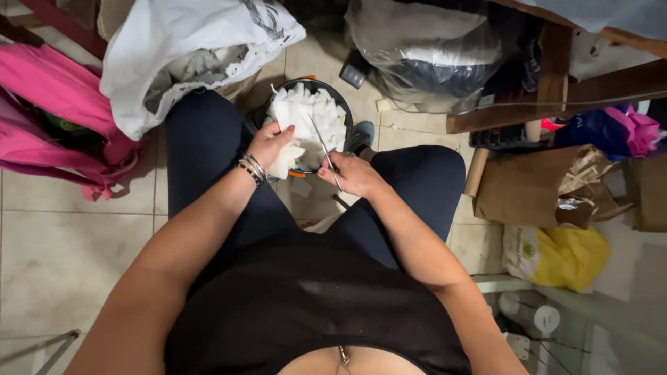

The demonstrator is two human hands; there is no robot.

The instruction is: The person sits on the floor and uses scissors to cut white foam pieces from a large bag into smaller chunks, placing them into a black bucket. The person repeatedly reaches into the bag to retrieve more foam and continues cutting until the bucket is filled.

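**Scissors and white piece over a crowded floor**

The left hand [269, 144] gripped a white piece [286, 161] above the bucket [345, 104], which sat on the floor between the knees, full of white scraps [309, 114]. The right hand [354, 173] was closed on scissors [325, 153], blades pointing over the bucket. A white bag [180, 48], pink bag [55, 104] and yellow bag [570, 257] crowded around.

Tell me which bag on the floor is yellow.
The yellow plastic bag at the right, just below the brown paper bag; the big bag at top left is white, the clear one beside it see-through.
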